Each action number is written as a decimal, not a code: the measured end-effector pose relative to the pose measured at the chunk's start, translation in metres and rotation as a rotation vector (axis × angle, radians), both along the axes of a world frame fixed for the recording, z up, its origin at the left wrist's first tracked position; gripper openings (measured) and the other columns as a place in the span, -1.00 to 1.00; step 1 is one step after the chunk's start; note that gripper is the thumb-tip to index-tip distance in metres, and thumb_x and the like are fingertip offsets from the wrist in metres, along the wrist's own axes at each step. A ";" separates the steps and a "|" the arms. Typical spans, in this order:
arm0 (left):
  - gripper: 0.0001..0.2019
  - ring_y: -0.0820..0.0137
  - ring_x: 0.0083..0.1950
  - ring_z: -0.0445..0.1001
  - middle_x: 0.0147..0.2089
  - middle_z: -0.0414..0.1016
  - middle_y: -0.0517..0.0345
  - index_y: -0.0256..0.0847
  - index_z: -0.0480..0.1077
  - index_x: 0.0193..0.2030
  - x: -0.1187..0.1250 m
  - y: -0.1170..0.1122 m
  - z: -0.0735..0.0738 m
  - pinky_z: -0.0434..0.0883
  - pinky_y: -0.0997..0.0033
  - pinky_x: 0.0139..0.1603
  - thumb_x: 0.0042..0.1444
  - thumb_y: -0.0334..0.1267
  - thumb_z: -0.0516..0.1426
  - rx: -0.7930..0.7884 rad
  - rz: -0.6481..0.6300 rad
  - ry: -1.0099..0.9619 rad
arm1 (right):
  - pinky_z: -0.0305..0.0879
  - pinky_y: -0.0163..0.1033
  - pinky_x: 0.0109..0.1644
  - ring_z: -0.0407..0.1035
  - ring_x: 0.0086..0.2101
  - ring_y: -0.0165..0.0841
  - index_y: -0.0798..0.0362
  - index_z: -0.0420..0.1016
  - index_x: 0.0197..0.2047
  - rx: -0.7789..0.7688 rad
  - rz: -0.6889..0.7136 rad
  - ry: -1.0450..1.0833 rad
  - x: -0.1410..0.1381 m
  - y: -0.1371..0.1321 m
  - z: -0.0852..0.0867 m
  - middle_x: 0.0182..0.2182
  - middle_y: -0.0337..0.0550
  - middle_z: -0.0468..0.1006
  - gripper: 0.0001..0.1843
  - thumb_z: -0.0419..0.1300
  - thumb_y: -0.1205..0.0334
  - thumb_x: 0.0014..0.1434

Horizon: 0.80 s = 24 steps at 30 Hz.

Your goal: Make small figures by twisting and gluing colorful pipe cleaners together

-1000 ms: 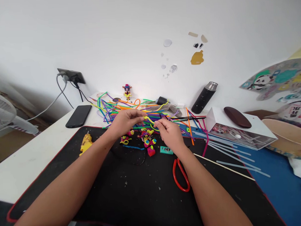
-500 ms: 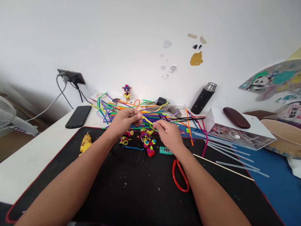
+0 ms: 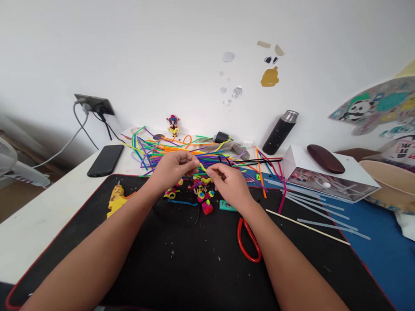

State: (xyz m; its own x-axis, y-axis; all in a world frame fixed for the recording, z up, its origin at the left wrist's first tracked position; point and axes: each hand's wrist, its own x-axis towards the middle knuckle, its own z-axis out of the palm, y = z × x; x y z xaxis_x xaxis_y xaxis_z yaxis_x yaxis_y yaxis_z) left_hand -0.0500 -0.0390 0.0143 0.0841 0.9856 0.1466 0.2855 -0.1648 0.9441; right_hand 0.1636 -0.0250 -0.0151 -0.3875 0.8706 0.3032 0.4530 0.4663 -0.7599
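Observation:
A short piece of yellow pipe cleaner (image 3: 202, 166) stretches between the fingertips of both hands, above the mat. My left hand (image 3: 175, 169) pinches its left end. Thumb and fingers of my right hand (image 3: 229, 182) are closed on the other end. Just below the hands lie small colourful pipe-cleaner figures (image 3: 205, 196) in pink, yellow and blue. A blue pipe-cleaner strip (image 3: 182, 203) rests beside them. Close to my right wrist is a small teal box (image 3: 227, 206), partly covered by the hand. Red-handled scissors or pliers (image 3: 243, 245) sit under my right forearm, which hides part of them.
Behind the hands spreads a heap of coloured pipe cleaners (image 3: 149, 150). A yellow glue gun (image 3: 116, 199) and a phone (image 3: 105, 160) are at left. Rightward stand a black thermos (image 3: 280, 132) and a white drawer box (image 3: 354, 173), with translucent glue sticks (image 3: 327, 210) and a wooden stick (image 3: 307, 227).
The hands have drawn slightly closer, and less of the yellow pipe cleaner shows between them. The loop seen near my right fingertips is no longer visible. The view has shifted slightly.

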 end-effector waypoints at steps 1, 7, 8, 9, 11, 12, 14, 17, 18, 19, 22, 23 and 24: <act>-0.58 0.38 -0.43 0.52 -0.43 0.60 0.13 -0.24 0.52 -0.33 0.002 -0.001 0.000 0.49 0.39 -0.34 0.06 0.15 0.32 -0.005 -0.004 0.004 | 0.30 -0.28 -0.31 0.52 -0.36 -0.30 -0.03 0.62 -0.10 0.007 0.000 0.004 -0.001 -0.001 0.000 -0.30 -0.15 0.68 -0.70 0.17 -0.04 0.41; -0.62 0.41 -0.46 0.49 -0.45 0.58 0.15 -0.24 0.52 -0.35 0.011 -0.005 0.001 0.47 0.43 -0.38 0.05 0.09 0.35 -0.042 -0.055 0.003 | 0.29 -0.28 -0.24 0.54 -0.28 -0.30 -0.07 0.64 -0.08 0.037 0.031 -0.019 -0.006 -0.003 -0.002 -0.22 -0.18 0.71 -0.80 0.21 0.09 0.39; -0.62 0.42 -0.47 0.48 -0.45 0.58 0.15 -0.24 0.52 -0.35 0.012 -0.006 0.002 0.46 0.43 -0.39 0.04 0.09 0.36 -0.055 -0.062 -0.009 | 0.27 -0.28 -0.25 0.53 -0.31 -0.31 -0.06 0.64 -0.08 0.034 0.036 -0.023 -0.006 -0.004 -0.003 -0.25 -0.19 0.71 -0.80 0.20 0.08 0.40; -0.61 0.43 -0.48 0.46 -0.46 0.57 0.15 -0.24 0.52 -0.35 0.012 -0.006 0.003 0.45 0.44 -0.41 0.02 0.10 0.37 -0.070 -0.068 -0.023 | 0.24 -0.29 -0.28 0.50 -0.34 -0.32 -0.06 0.64 -0.09 0.032 0.041 -0.029 -0.006 -0.004 -0.003 -0.29 -0.21 0.69 -0.79 0.19 0.07 0.40; -0.59 0.44 -0.51 0.43 -0.47 0.55 0.16 -0.24 0.51 -0.36 0.013 -0.006 0.005 0.42 0.45 -0.45 -0.02 0.11 0.38 -0.102 -0.079 -0.047 | 0.18 -0.29 -0.32 0.44 -0.42 -0.35 -0.04 0.63 -0.13 0.033 0.045 -0.048 -0.006 -0.005 -0.002 -0.38 -0.24 0.65 -0.77 0.18 0.06 0.41; -0.59 0.45 -0.52 0.42 -0.48 0.54 0.17 -0.23 0.50 -0.37 0.012 -0.007 0.005 0.39 0.46 -0.47 -0.02 0.11 0.38 -0.116 -0.082 -0.054 | 0.15 -0.29 -0.34 0.41 -0.45 -0.36 -0.03 0.62 -0.16 0.040 0.046 -0.059 -0.006 -0.006 -0.001 -0.41 -0.25 0.63 -0.76 0.17 0.06 0.42; -0.59 0.46 -0.55 0.39 -0.51 0.50 0.18 -0.23 0.48 -0.40 0.011 -0.006 0.006 0.33 0.47 -0.53 -0.02 0.11 0.38 -0.143 -0.082 -0.048 | 0.11 -0.29 -0.34 0.39 -0.46 -0.37 -0.01 0.61 -0.20 0.067 0.051 -0.078 -0.006 -0.006 0.001 -0.42 -0.25 0.62 -0.75 0.16 0.08 0.43; -0.60 0.43 -0.55 0.39 -0.54 0.48 0.19 -0.22 0.47 -0.41 0.006 -0.004 0.003 0.29 0.47 -0.54 -0.02 0.11 0.36 -0.131 -0.027 -0.008 | 0.10 -0.28 -0.32 0.41 -0.42 -0.36 0.00 0.59 -0.22 0.119 0.045 -0.114 -0.006 -0.005 0.003 -0.40 -0.23 0.63 -0.75 0.16 0.10 0.44; -0.60 0.42 -0.54 0.40 -0.53 0.49 0.19 -0.21 0.48 -0.41 0.003 -0.003 0.002 0.31 0.46 -0.53 -0.02 0.11 0.36 -0.111 0.003 0.006 | 0.10 -0.28 -0.31 0.41 -0.41 -0.35 0.00 0.59 -0.23 0.129 0.041 -0.129 -0.006 -0.005 0.003 -0.40 -0.23 0.63 -0.75 0.15 0.11 0.44; -0.61 0.42 -0.53 0.41 -0.53 0.49 0.19 -0.21 0.48 -0.41 0.001 -0.002 0.000 0.33 0.45 -0.51 -0.02 0.11 0.36 -0.089 0.031 0.017 | 0.09 -0.28 -0.31 0.41 -0.41 -0.35 -0.01 0.58 -0.23 0.132 0.040 -0.139 -0.006 -0.004 0.003 -0.40 -0.23 0.63 -0.74 0.15 0.11 0.45; -0.61 0.44 -0.55 0.37 -0.54 0.47 0.20 -0.21 0.46 -0.43 -0.003 0.001 -0.003 0.32 0.45 -0.50 0.00 0.11 0.34 -0.059 0.072 0.017 | 0.10 -0.29 -0.32 0.41 -0.43 -0.35 -0.01 0.59 -0.24 0.100 0.056 -0.129 -0.006 -0.004 0.003 -0.41 -0.24 0.62 -0.74 0.14 0.11 0.45; -0.61 0.44 -0.55 0.36 -0.54 0.47 0.20 -0.20 0.45 -0.43 -0.004 0.001 -0.003 0.31 0.45 -0.51 0.00 0.12 0.33 -0.063 0.074 0.004 | 0.10 -0.29 -0.32 0.41 -0.43 -0.36 -0.01 0.59 -0.24 0.085 0.065 -0.117 -0.006 -0.005 0.004 -0.41 -0.25 0.62 -0.74 0.14 0.10 0.44; -0.60 0.45 -0.55 0.35 -0.54 0.47 0.20 -0.20 0.44 -0.44 -0.004 0.001 -0.003 0.30 0.46 -0.51 0.01 0.12 0.33 -0.068 0.075 -0.013 | 0.11 -0.29 -0.32 0.41 -0.44 -0.36 -0.02 0.59 -0.24 0.073 0.073 -0.106 -0.006 -0.005 0.004 -0.41 -0.25 0.63 -0.73 0.14 0.10 0.44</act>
